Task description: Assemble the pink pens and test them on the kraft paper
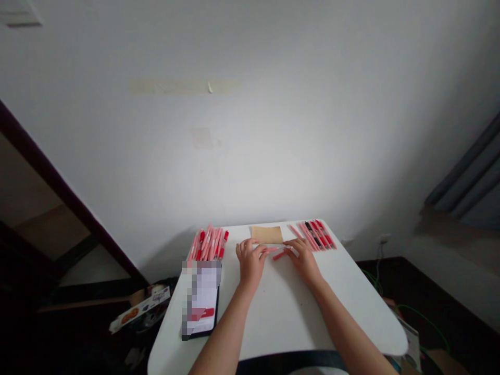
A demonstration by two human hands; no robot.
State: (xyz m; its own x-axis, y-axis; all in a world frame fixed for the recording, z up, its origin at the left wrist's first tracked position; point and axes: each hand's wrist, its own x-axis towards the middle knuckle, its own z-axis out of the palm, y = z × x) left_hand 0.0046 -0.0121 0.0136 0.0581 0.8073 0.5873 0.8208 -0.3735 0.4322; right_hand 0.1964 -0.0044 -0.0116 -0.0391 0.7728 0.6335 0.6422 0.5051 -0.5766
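Pink, red and black pens [317, 236], an apparently plain tan sheet [267, 235], white table [283, 312].

White table [285, 317]: pen pile [211, 244] left, pen row [319, 236] right, phone [207, 299], brown paper [267, 235]

The left hand [251, 263] and right hand [304, 259] are bare, with smoothly rounded backs and slim fingers that narrow toward the tips; nails and creases are probably too small and soft here to judge. Each wrist is narrow, running without a break into a bare forearm. The left forearm [227, 320] and right forearm [344, 319] look smooth and plain, thickening gradually toward the elbow end, and both are uncovered as far as the lower edge of the view.
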